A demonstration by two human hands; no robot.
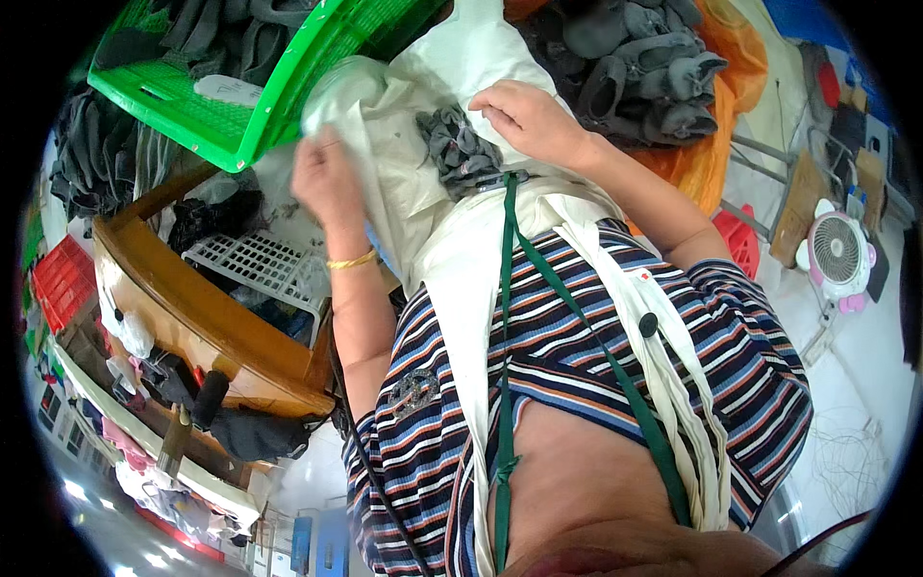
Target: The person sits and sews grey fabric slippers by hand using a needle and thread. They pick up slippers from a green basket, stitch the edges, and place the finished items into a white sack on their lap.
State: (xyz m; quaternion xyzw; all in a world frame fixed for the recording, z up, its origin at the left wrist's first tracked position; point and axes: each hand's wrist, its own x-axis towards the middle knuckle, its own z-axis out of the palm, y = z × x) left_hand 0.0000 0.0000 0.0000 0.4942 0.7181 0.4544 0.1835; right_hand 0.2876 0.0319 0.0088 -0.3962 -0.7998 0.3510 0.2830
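Held the blurred bare left hand (327,181) curled at upper left of centre and the bare right hand (531,120) bent-fingered near a crumpled dark-grey fabric piece (450,142), upper centre, on an off-white cloth apron (396,197), but could not tell either grip open from closed.

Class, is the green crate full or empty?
Not empty: the crate holds dark shoes. Whether full, I cannot tell; the picture's edge cuts it off.

Looks like a footwear workshop | shows dark shoes (673,72) heaped in a green crate (258,130) and against an orange sack (742,53) | wooden bench (159,252) | grey piece (452,146) on a white apron (409,226)
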